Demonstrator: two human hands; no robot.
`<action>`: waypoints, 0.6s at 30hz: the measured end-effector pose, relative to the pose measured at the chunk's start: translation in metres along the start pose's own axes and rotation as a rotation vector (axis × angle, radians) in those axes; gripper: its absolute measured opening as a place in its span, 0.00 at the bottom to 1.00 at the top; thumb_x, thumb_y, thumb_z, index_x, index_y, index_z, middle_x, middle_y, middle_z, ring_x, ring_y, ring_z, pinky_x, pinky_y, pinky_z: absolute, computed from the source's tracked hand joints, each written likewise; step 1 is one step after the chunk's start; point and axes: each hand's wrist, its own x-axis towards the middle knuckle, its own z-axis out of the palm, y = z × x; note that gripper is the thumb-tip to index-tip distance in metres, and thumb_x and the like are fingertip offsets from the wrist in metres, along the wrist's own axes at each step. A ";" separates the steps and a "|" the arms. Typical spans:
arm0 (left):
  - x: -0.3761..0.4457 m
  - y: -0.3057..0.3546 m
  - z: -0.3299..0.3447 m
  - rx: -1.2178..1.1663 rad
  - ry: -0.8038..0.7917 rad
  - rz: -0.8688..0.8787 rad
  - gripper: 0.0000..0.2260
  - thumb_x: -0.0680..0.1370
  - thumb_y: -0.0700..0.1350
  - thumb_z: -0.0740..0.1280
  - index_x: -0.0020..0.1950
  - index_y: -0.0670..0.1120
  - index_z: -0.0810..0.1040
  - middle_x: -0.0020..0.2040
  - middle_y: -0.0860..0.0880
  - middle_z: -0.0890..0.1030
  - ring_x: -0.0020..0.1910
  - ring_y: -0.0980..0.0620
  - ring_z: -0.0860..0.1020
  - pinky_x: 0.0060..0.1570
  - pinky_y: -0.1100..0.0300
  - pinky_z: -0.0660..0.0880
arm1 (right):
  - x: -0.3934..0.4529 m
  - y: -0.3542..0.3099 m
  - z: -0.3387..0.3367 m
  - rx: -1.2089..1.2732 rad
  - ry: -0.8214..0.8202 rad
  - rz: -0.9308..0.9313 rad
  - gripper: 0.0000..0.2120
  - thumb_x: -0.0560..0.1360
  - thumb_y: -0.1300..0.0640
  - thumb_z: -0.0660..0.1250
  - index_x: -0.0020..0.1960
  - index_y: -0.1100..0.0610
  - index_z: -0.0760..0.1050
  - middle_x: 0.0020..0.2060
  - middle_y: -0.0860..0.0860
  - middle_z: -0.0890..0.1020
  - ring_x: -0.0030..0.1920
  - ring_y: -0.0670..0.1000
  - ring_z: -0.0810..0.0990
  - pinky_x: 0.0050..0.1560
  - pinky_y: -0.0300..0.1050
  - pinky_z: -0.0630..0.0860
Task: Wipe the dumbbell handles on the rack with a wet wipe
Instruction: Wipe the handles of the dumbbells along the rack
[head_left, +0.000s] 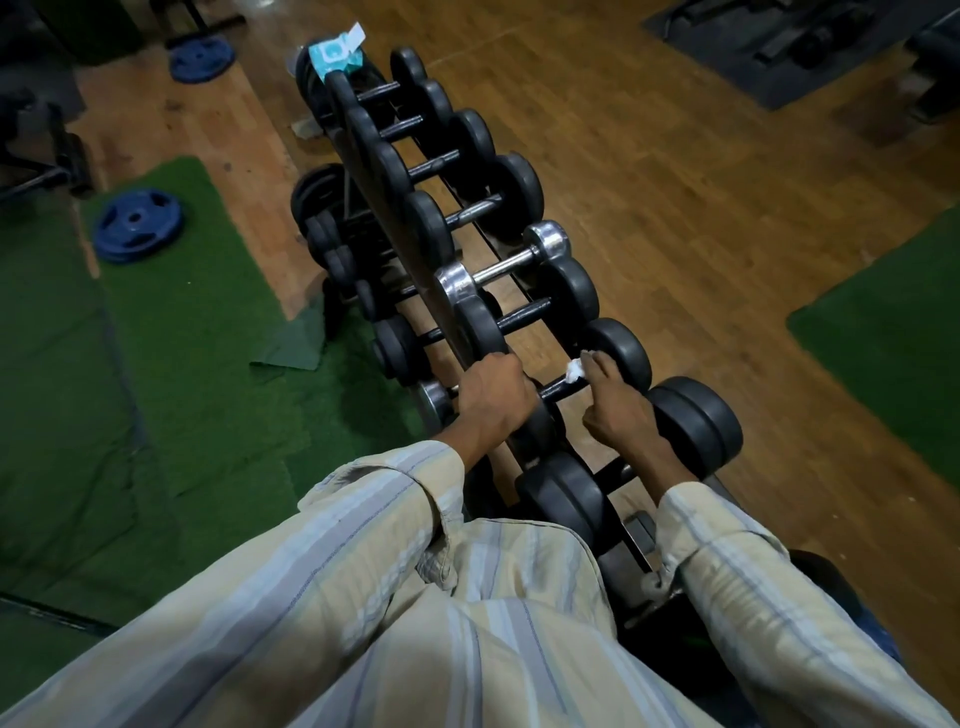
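Observation:
A long dumbbell rack runs away from me, its top row filled with several black dumbbells and one chrome dumbbell. My left hand grips the left head of a near black dumbbell. My right hand pinches a crumpled white wet wipe against that dumbbell's dark handle. A teal wet wipe pack lies at the rack's far end.
Two blue weight plates lie on the floor at left. Green turf mats cover the floor left and right, with wood flooring between. Lower dumbbells sit left of the rack. Dark equipment stands at the back.

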 end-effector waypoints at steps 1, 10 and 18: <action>0.001 0.000 0.000 -0.002 -0.001 0.000 0.10 0.77 0.46 0.61 0.37 0.45 0.71 0.40 0.44 0.77 0.39 0.41 0.79 0.35 0.55 0.67 | 0.003 0.000 0.001 -0.024 -0.011 -0.007 0.38 0.72 0.62 0.65 0.79 0.51 0.56 0.79 0.49 0.54 0.54 0.63 0.80 0.38 0.50 0.73; 0.000 0.002 -0.003 0.038 0.006 0.012 0.11 0.79 0.47 0.61 0.45 0.42 0.79 0.46 0.42 0.82 0.44 0.40 0.81 0.36 0.54 0.68 | 0.009 -0.018 0.000 -0.162 -0.145 -0.288 0.33 0.70 0.57 0.67 0.73 0.49 0.64 0.75 0.46 0.67 0.64 0.58 0.78 0.46 0.50 0.76; -0.006 0.009 -0.005 0.115 -0.004 0.019 0.08 0.79 0.46 0.60 0.40 0.47 0.72 0.45 0.44 0.81 0.40 0.43 0.80 0.35 0.54 0.66 | 0.023 -0.004 0.000 -0.309 -0.026 -0.045 0.32 0.75 0.55 0.67 0.76 0.55 0.61 0.78 0.52 0.62 0.55 0.61 0.83 0.39 0.50 0.73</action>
